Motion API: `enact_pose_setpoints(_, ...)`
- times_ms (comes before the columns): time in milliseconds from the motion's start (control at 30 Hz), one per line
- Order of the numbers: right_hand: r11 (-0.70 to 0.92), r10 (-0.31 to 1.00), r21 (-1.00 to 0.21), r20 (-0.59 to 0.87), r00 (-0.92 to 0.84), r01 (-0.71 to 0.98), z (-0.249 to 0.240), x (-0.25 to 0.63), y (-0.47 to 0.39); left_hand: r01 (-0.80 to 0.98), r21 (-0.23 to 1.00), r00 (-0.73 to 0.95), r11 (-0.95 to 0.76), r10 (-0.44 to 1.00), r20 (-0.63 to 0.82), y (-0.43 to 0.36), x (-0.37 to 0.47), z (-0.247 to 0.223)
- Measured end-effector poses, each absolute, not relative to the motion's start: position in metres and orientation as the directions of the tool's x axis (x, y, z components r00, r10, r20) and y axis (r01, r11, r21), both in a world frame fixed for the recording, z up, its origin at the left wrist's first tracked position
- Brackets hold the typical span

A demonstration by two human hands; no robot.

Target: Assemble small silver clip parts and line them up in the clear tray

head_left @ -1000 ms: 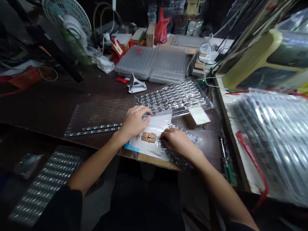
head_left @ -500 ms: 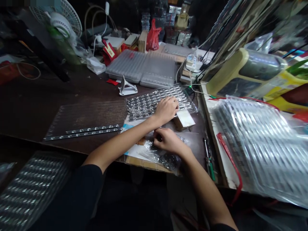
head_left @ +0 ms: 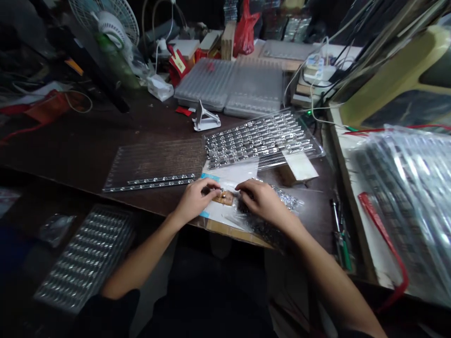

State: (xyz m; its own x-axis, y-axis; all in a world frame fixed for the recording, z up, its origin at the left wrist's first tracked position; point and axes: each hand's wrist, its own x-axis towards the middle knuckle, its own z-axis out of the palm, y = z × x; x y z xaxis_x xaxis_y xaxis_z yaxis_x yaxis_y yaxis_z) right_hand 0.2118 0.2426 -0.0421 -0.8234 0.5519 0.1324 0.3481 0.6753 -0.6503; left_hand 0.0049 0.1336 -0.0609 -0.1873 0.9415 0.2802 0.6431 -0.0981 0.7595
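My left hand (head_left: 194, 199) is closed in a pinch at the left end of a small brown block (head_left: 228, 199), with a small shiny metal part at its fingertips. My right hand (head_left: 262, 201) hovers to the right of the block, fingers curled together; whatever they hold is too small to make out. Beneath and beside it lie clear plastic bags (head_left: 260, 225) of small dark and silvery pieces. Beyond the hands, a clear ridged tray (head_left: 262, 136) carries rows of small shiny metal parts. Its right end leans on a white-topped block (head_left: 302, 166).
At left lies a clear ridged tray (head_left: 155, 157) with two filled rows along its near edge. A white stand (head_left: 206, 121) and stacked clear trays (head_left: 253, 89) are farther back. Green-handled tools (head_left: 343, 249) lie at right beside a bulky stack of wrapped trays (head_left: 405, 197).
My left hand has drawn back from the metal-part tray to the brown block. My right hand has lifted slightly from the bag and faces the block. The view has turned left.
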Motion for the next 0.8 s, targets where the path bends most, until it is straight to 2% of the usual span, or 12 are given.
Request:
enact_pose_setpoints(200, 0.618, 0.61, -0.668, 0.074, -0.789, 0.414, -0.047, 0.207, 0.246, 0.698, 0.699, -0.11, -0.154, 0.942, 0.317, 0.129, 0.003, -0.076)
enact_pose_setpoints(367, 0.66, 0.568, -0.67, 0.148, -0.81, 0.34, -0.047, 0.204, 0.243, 0.718, 0.672, -0.101, -0.183, 0.927, 0.36, 0.128, 0.007, -0.078)
enact_pose_setpoints(667, 0.687, 0.507, -0.676, 0.184, -0.842, 0.266, -0.05, 0.198, 0.235, 0.737, 0.65, -0.078, -0.185, 0.932, 0.354, 0.127, 0.008, -0.078)
enact_pose_setpoints(800, 0.717, 0.509, -0.616, 0.142, -0.849, 0.327, -0.055, 0.191, 0.23, 0.729, 0.649, -0.054, -0.22, 0.926, 0.375, 0.126, 0.008, -0.077)
